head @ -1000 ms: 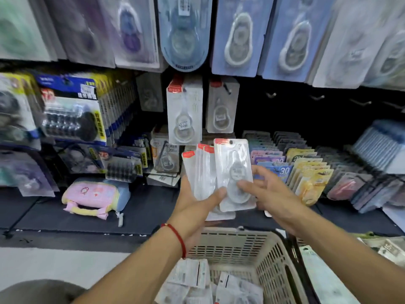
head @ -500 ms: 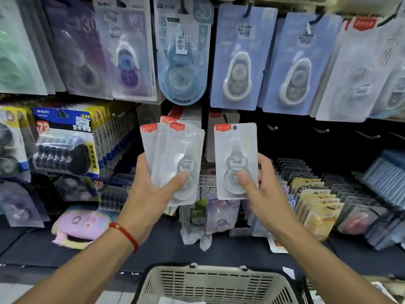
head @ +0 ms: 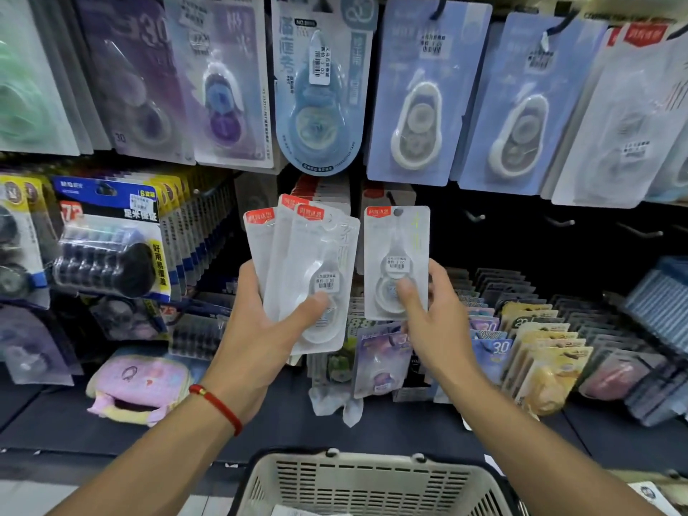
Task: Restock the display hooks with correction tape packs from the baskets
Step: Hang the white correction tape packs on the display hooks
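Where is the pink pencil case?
In the head view, the pink pencil case lies on the dark shelf at lower left, beside the left hand's wrist.

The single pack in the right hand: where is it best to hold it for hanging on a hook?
Keep hold of the single pack low, at the bulging blister, as the right hand does now, coming from below with the thumb in front. The hang hole sits at the top beside the red label, so a low grip probably leaves it free for a hook.
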`<action>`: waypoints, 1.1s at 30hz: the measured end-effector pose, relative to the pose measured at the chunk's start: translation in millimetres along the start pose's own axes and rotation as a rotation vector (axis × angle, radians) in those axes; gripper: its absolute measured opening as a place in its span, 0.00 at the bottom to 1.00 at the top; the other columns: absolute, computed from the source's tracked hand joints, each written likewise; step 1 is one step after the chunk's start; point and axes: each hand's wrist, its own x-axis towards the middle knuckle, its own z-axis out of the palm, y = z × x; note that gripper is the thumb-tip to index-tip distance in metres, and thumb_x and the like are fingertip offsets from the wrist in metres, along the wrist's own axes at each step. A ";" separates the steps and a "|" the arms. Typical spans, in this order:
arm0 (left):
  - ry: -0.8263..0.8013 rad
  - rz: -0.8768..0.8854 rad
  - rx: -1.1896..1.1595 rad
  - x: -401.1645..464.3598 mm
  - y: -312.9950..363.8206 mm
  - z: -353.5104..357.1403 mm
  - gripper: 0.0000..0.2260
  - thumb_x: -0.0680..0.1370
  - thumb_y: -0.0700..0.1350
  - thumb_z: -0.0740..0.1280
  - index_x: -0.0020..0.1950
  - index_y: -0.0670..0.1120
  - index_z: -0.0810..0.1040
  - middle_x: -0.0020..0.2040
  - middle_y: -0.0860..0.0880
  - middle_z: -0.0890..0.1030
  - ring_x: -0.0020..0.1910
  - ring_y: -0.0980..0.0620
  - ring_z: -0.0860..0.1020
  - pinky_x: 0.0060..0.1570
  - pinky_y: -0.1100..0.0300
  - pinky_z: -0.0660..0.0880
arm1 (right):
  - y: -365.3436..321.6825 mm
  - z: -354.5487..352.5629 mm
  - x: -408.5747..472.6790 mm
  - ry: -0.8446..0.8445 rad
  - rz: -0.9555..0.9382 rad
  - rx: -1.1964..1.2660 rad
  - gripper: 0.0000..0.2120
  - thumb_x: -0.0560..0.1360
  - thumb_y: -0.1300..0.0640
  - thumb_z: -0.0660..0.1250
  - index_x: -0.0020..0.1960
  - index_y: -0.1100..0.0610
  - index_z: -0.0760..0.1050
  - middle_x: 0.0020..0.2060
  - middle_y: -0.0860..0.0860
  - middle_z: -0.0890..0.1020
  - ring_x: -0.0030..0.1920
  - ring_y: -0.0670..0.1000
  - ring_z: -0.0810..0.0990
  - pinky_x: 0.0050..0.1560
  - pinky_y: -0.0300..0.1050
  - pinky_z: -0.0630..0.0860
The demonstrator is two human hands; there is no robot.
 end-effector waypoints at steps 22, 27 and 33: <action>-0.234 -0.153 -0.184 -11.3 -6.6 25.7 0.37 0.67 0.49 0.84 0.72 0.55 0.72 0.65 0.52 0.84 0.63 0.48 0.84 0.54 0.56 0.84 | -24.7 -11.8 -62.3 -0.285 0.093 0.210 0.16 0.72 0.36 0.75 0.56 0.41 0.83 0.47 0.46 0.87 0.43 0.49 0.85 0.47 0.56 0.85; -0.193 -0.182 -0.256 -10.3 -2.1 27.8 0.30 0.74 0.53 0.79 0.72 0.56 0.71 0.66 0.50 0.84 0.63 0.45 0.84 0.54 0.47 0.85 | -22.8 -15.9 -56.5 -0.277 0.107 0.318 0.07 0.76 0.44 0.72 0.53 0.43 0.81 0.49 0.52 0.87 0.37 0.60 0.85 0.39 0.59 0.85; 0.009 -0.084 -0.168 -1.3 1.3 8.5 0.21 0.78 0.52 0.74 0.69 0.58 0.74 0.65 0.53 0.84 0.61 0.44 0.85 0.49 0.38 0.85 | -16.7 -19.4 -36.5 -0.199 0.055 0.290 0.05 0.78 0.42 0.66 0.53 0.39 0.73 0.48 0.52 0.83 0.34 0.56 0.82 0.29 0.49 0.80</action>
